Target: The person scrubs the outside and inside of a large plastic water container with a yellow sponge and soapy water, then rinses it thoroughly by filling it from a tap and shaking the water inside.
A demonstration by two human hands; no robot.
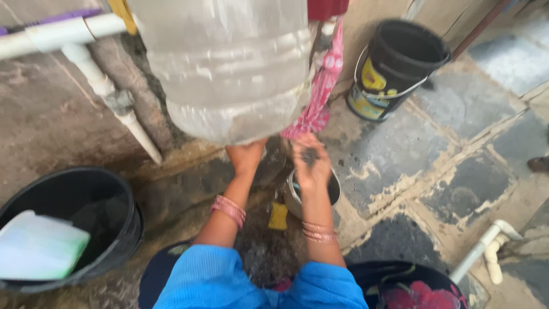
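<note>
She squats on the wet stone floor (457, 103), scrubbing a small steel pot (293, 197) just in front of her knees. Her right hand (311, 163), fingers curled on a dark scrubber, works inside it; her left hand (245, 157) is half hidden under a big water jar (229, 63), grip unclear. Dark grime remains, so washing looks midway, rinsing left
</note>
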